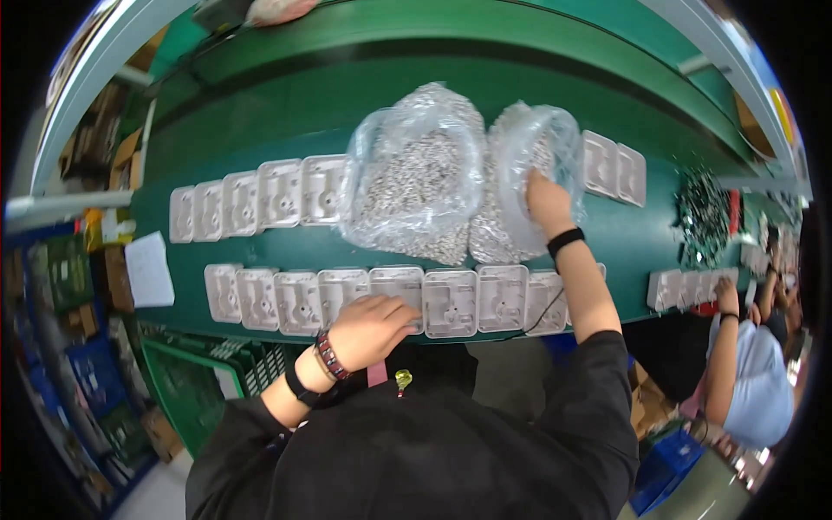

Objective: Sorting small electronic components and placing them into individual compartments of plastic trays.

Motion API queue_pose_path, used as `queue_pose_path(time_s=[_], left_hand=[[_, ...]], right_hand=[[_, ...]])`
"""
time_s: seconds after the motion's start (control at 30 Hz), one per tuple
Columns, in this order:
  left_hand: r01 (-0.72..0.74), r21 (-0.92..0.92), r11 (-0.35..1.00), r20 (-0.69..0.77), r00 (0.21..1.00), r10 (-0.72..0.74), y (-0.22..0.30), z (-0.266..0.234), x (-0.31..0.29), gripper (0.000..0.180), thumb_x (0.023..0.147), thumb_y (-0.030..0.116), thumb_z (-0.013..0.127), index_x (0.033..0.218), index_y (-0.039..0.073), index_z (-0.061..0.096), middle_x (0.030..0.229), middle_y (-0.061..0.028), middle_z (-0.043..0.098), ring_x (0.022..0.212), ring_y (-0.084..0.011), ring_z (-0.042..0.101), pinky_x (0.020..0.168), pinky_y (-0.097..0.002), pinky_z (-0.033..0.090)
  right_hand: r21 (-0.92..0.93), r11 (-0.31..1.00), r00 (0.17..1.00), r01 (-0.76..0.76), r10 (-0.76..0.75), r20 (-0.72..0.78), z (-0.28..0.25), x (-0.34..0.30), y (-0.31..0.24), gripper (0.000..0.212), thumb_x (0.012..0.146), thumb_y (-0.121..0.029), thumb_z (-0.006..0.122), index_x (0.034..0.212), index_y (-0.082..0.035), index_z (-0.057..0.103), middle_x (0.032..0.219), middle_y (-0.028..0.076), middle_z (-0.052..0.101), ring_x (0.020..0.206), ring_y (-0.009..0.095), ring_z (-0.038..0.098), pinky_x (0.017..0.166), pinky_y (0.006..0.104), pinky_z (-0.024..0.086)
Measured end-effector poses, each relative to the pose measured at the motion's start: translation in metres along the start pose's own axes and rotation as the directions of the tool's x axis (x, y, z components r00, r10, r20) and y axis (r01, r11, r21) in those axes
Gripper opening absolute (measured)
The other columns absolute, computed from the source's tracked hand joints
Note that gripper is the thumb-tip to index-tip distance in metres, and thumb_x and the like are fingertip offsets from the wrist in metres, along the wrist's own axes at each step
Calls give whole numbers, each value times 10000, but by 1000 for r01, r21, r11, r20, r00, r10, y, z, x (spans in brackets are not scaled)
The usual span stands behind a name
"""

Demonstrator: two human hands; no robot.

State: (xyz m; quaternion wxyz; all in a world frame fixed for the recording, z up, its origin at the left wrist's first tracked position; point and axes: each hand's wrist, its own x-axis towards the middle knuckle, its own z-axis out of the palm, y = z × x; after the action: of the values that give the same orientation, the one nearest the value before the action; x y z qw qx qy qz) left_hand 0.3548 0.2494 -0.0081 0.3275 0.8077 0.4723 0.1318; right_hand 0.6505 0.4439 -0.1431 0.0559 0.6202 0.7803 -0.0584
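Note:
My left hand [374, 328] is over the near row of pale grey plastic housings, its fingers bent together above one housing [396, 282]. What its fingertips hold, if anything, is hidden. My right hand [548, 201] reaches into the right clear plastic bag [517, 186], which is filled with small silvery parts; the fingertips are out of sight in it. Beside it lies a larger open bag [416, 178] of similar small parts. Another housing [451, 303] in the near row sits just right of my left hand.
A far row of housings [282, 192] stands left of the bags, and two more housings [614, 169] stand right. Farther right lies a pile of small dark parts [704, 212]. White paper [149, 269] lies at the table's left end. A co-worker's hand [726, 295] touches other housings.

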Motion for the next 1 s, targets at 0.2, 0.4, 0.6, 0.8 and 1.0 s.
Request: queue_pose_path(time_s=[0.2, 0.4, 0.6, 0.8, 1.0], left_hand=[[-1, 57, 998, -65, 998, 4, -2, 4, 4, 175, 743, 162, 595, 901, 95, 564, 807, -35, 548, 755, -226, 551, 635, -326, 445], [-46, -38, 998, -10, 999, 46, 10, 5, 11, 171, 756, 169, 593, 905, 93, 558, 830, -43, 553, 788, -222, 555, 671, -320, 447], [166, -628, 760, 91, 986, -140, 1, 6, 43, 185, 806, 193, 548, 941, 66, 547, 918, -64, 575, 863, -201, 564, 736, -328, 454], [232, -741, -630, 452, 867, -212, 28, 45, 76, 301, 866, 268, 417, 1031, 36, 513, 1034, -104, 551, 999, -242, 512, 907, -381, 383], [240, -592, -770, 465, 881, -83, 30, 74, 52, 337, 878, 280, 366, 1056, 26, 499, 1075, -118, 530, 1059, -263, 467, 993, -403, 297]], right_hand=[[261, 963, 996, 68, -52, -67, -3, 13, 6, 237, 862, -257, 435, 869, -37, 520, 754, 199, 600, 706, 371, 578, 608, 451, 451], [413, 908, 980, 64, 21, -198, -5, 13, 15, 279, 859, -272, 450, 811, -13, 540, 752, 213, 591, 721, 385, 567, 627, 456, 440], [508, 860, 897, -47, 260, -358, -63, -28, -1, 256, 856, -258, 474, 768, -23, 523, 705, 225, 559, 670, 415, 531, 573, 465, 409], [371, 827, 774, 423, -117, -622, -118, -148, -126, 80, 675, -106, 535, 748, -73, 525, 687, 71, 502, 592, 203, 540, 466, 309, 424], [524, 798, 813, 298, 75, -577, -84, -182, -160, 131, 712, -202, 554, 771, -91, 516, 797, 53, 538, 743, 203, 550, 579, 276, 466]])
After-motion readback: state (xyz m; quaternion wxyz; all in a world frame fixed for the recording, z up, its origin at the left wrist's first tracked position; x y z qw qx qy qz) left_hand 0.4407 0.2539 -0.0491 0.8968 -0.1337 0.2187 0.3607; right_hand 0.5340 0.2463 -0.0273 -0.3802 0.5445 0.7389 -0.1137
